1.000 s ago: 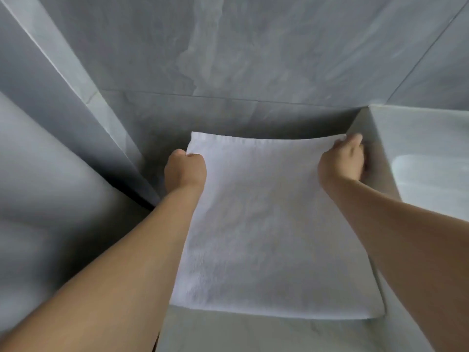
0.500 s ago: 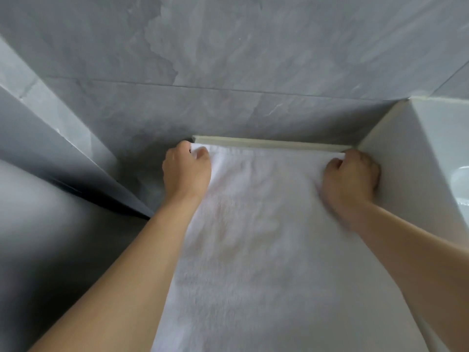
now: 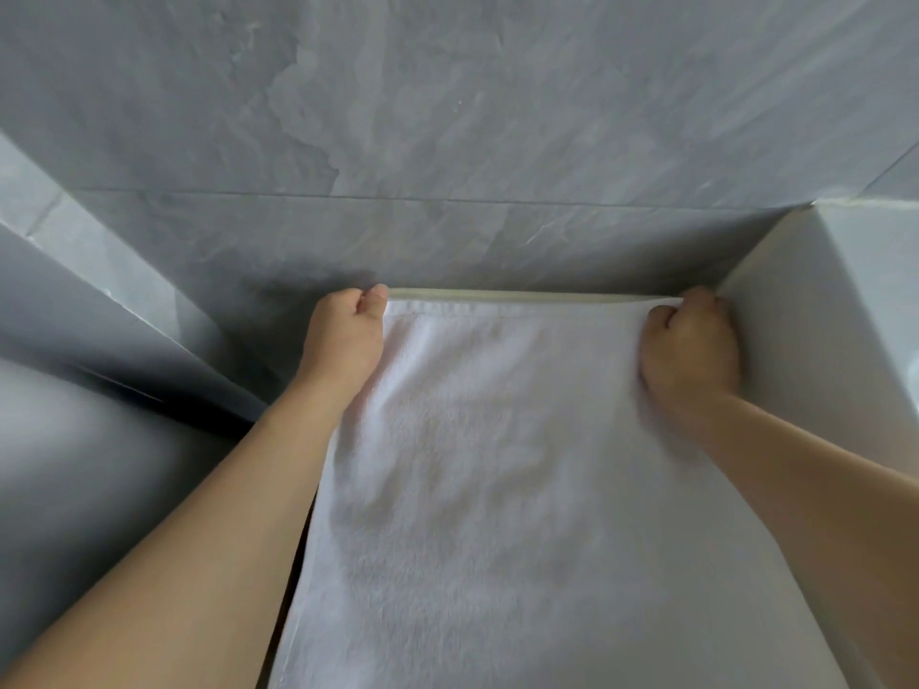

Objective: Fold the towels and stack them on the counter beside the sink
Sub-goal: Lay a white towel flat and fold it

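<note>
A white towel point(image 3: 502, 479) lies spread flat on the counter point(image 3: 522, 293), of which only a pale strip shows along the back wall. My left hand point(image 3: 345, 335) grips the towel's far left corner, fingers curled round the hem. At the far right corner my right hand point(image 3: 689, 350) grips the hem in the same way, close against the white sink's side wall point(image 3: 790, 340). The towel's far edge lies almost at the wall, and its near end runs out of view at the bottom.
A grey marbled tile wall point(image 3: 447, 116) rises directly behind the counter. The white sink block stands at the right, its top rim point(image 3: 875, 271) higher than the towel. A grey slanted panel point(image 3: 114, 310) and a dark gap lie to the left of my left arm.
The towel, held by both far corners, has come down from the air and been drawn back to the wall. It now lies flat, and my view has moved closer.
</note>
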`<state>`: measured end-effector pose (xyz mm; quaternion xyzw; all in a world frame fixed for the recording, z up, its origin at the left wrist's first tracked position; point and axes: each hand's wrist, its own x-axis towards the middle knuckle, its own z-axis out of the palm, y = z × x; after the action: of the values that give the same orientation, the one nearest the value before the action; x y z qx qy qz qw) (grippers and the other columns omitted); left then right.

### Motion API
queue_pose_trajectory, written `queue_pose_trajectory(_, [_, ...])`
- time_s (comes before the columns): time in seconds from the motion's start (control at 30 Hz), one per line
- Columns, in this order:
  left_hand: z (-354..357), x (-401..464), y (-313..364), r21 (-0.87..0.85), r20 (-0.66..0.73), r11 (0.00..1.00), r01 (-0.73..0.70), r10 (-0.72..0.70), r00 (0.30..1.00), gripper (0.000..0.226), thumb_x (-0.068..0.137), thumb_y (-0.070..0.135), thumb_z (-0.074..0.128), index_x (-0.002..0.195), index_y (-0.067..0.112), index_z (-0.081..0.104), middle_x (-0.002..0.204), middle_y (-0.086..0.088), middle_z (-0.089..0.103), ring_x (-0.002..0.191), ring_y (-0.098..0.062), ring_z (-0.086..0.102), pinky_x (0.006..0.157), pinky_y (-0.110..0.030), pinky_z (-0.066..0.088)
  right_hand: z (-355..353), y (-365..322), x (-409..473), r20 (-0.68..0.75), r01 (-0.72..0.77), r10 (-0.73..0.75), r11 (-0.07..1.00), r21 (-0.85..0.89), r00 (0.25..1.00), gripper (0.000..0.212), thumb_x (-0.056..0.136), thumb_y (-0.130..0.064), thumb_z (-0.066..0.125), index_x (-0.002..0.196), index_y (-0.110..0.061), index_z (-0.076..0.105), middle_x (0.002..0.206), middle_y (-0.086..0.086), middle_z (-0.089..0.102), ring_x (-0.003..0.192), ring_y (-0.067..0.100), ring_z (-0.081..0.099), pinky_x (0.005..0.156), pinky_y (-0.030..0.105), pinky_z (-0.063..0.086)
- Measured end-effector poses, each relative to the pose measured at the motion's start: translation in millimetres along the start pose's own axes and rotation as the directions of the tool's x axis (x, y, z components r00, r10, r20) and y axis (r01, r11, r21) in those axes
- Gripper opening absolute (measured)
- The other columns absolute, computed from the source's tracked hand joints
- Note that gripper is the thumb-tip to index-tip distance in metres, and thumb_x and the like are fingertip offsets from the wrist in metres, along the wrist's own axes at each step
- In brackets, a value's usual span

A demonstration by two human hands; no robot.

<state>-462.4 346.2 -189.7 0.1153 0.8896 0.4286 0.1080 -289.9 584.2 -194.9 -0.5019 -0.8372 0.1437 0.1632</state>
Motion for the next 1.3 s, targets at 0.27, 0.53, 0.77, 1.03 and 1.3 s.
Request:
queue_pose_trajectory(0.27, [13, 8, 2, 0.172, -0.08, 0.985, 0.017, -0.003, 0.997, 0.046, 0.108, 0.034, 0.033, 0.097, -0.001, 0.06, 0.108, -0.02, 0.059, 0.1, -0.033, 0.054, 0.082, -0.036, 0.036, 9, 6, 4, -0.051, 0.052, -0.059, 0.991, -0.119, 0.997, 0.03, 0.101, -0.025, 0.034, 0.109, -0.002, 0.051, 0.1, 0.03, 0.063, 0.088, 0.046, 0.063, 0.071, 0.045, 0.047])
queue_pose_trajectory(0.53, [22, 4, 1, 0.218, -0.172, 0.975, -0.032, 0.071, 0.983, 0.027, 0.104, 0.034, 0.046, 0.098, 0.007, 0.045, 0.096, -0.009, 0.054, 0.088, -0.026, 0.05, 0.07, -0.027, 0.028, 10, 4, 4, -0.048, -0.009, 0.004, 0.995, -0.102, 0.999, 0.028, 0.103, -0.025, 0.033, 0.11, -0.004, 0.05, 0.098, 0.028, 0.065, 0.087, 0.045, 0.065, 0.069, 0.042, 0.045])
queue_pose_trajectory(0.77, [12, 6, 7, 0.243, -0.055, 0.962, 0.124, -0.114, 0.992, 0.047, 0.106, 0.042, 0.034, 0.112, 0.002, 0.057, 0.111, -0.017, 0.06, 0.107, -0.038, 0.054, 0.077, -0.03, 0.03, 8, 3, 3, -0.048, -0.014, 0.01, 0.996, -0.093, 0.999, 0.029, 0.102, -0.025, 0.033, 0.111, -0.004, 0.05, 0.099, 0.027, 0.065, 0.086, 0.044, 0.065, 0.069, 0.042, 0.046])
queue_pose_trajectory(1.03, [6, -12, 5, 0.278, -0.021, 0.95, 0.141, -0.141, 0.99, 0.031, 0.103, 0.033, 0.04, 0.115, 0.007, 0.05, 0.103, -0.003, 0.053, 0.087, -0.023, 0.049, 0.071, -0.033, 0.034, 1, -3, 1, -0.019, -0.035, 0.035, 0.999, -0.036, 0.999, 0.033, 0.098, -0.03, 0.042, 0.116, -0.004, 0.049, 0.099, 0.028, 0.065, 0.089, 0.045, 0.064, 0.071, 0.042, 0.045])
queue_pose_trajectory(1.3, [16, -2, 12, 0.465, -0.037, 0.879, 0.11, -0.104, 0.994, 0.037, 0.108, 0.033, 0.028, 0.12, 0.002, 0.043, 0.121, -0.024, 0.06, 0.11, -0.045, 0.056, 0.074, -0.039, 0.033, -3, -1, 2, 0.013, -0.113, 0.113, 0.989, 0.097, 0.994, 0.034, 0.092, -0.032, 0.05, 0.116, -0.009, 0.055, 0.105, 0.025, 0.066, 0.097, 0.044, 0.062, 0.077, 0.042, 0.046])
